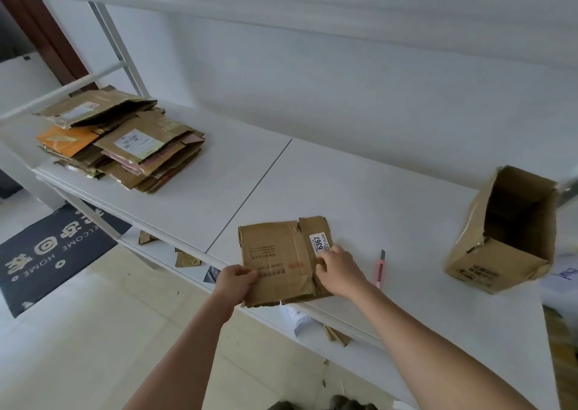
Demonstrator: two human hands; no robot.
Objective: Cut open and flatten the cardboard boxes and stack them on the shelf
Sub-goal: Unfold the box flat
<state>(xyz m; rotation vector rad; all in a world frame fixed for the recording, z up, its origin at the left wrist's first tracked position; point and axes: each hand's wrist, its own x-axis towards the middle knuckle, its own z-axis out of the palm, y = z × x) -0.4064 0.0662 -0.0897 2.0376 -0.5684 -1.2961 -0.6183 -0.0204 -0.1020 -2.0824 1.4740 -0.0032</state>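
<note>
Head camera gives me a downward look at a white shelf (359, 190) with a flattened box (278, 259) lying at its front edge, partly overhanging. My left hand (236, 279) pinches the box's near left corner, thumb on top and the other fingers curled under the cardboard. My right hand (337, 268) rests on the box's right side with its fingers laid flat, the fingertips touching a white sticker (319, 243) printed 6367; those fingers look relaxed and straight, gripping nothing. Just right of that hand, a pink box cutter (379, 268) lies on the shelf, apart from both hands. Farther right stands an open box (500, 231), tilted, its mouth facing up and toward me, flaps torn. At the far left end of the shelf sits a stack of flattened boxes (125, 140), mostly brown with one orange sheet among them. Below the shelf edge I can see scraps of cardboard (186, 258) on a lower shelf board, and a dark doormat (53, 253) on the pale floor at the left.
</note>
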